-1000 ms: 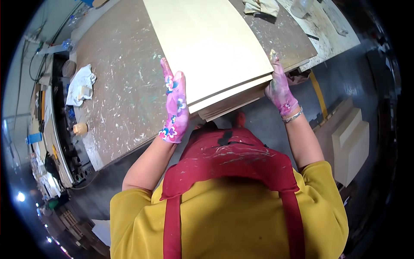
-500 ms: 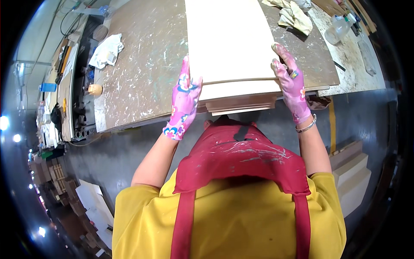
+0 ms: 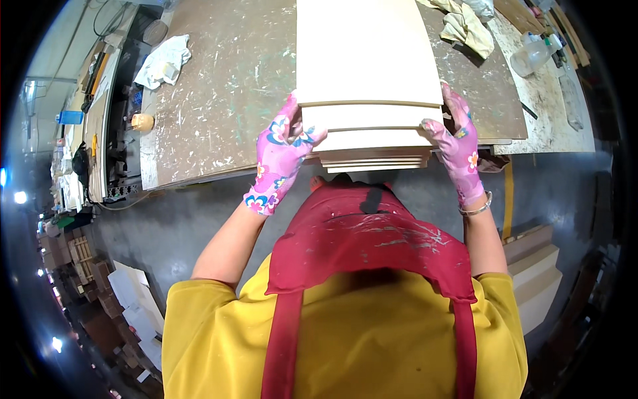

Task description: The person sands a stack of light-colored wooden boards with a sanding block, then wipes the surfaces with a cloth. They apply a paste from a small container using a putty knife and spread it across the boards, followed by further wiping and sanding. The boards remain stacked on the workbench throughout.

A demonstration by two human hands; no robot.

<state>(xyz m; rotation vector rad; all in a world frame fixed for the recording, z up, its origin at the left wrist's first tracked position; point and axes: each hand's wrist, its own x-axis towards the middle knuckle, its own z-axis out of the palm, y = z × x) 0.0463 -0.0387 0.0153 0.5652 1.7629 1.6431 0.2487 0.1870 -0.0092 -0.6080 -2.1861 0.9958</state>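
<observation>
A stack of pale, flat boards (image 3: 365, 60) lies lengthwise on the workbench, its near edges stepped one behind another. My left hand (image 3: 280, 154), in a pink floral glove, is at the near left corner, with its fingers bent along the side and its thumb over the near edge. At the opposite corner my right hand (image 3: 458, 146), gloved alike, has its fingers against the side and its thumb on the near part. Both hands grip the boards between them; some fingertips are hidden by the stack's sides. Lower boards (image 3: 375, 159) jut out toward me beneath.
The paint-marked workbench (image 3: 226, 100) carries a white rag (image 3: 165, 63) on the left and a cream cloth (image 3: 467, 32) on the right. Clear plastic bottles (image 3: 531, 56) stand on the right side table. More boards (image 3: 537, 276) are stacked on the floor at right.
A further stepped edge now shows at the stack's near end. My hands have spread slightly apart, and their fingers have bent around the boards' corners.
</observation>
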